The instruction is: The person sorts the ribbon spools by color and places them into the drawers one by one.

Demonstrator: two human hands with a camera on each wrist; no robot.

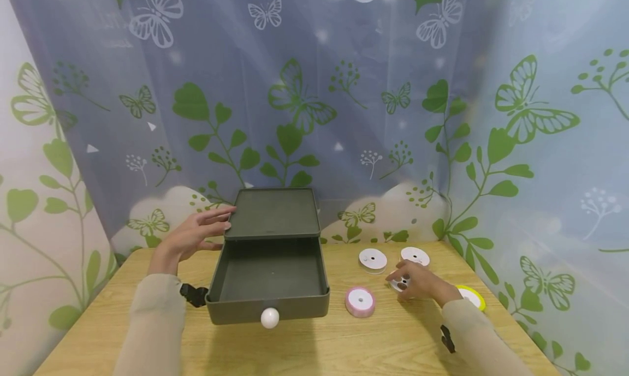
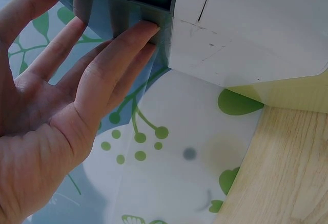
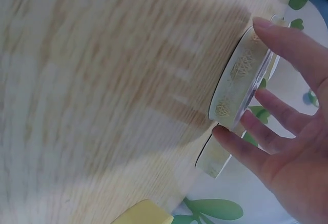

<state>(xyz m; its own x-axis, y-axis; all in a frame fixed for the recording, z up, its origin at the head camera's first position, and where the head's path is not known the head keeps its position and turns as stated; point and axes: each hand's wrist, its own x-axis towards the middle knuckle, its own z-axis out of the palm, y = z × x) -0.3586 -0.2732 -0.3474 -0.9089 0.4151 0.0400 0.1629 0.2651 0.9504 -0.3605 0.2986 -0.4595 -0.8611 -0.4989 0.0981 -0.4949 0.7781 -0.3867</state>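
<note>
A dark green-grey storage box (image 1: 275, 215) stands on the left half of the table, its drawer (image 1: 267, 309) pulled out with a bare inside and a round white knob (image 1: 270, 318). My left hand (image 1: 196, 234) rests extended fingers against the box's left upper edge; in the left wrist view the fingertips (image 2: 148, 27) meet its dark rim. On the right, my right hand (image 1: 417, 282) holds a white ribbon spool (image 3: 238, 73) by its rim, thumb on one side and a finger opposite. The palm partly hides this spool in the head view.
Around the right hand lie a pink-rimmed ribbon spool (image 1: 360, 302), two white spools, one at the back left (image 1: 372, 261) and one behind the hand (image 1: 415, 255), and a yellow-rimmed spool (image 1: 473, 298). A patterned curtain (image 1: 314, 119) hangs behind the wooden table (image 1: 363, 348).
</note>
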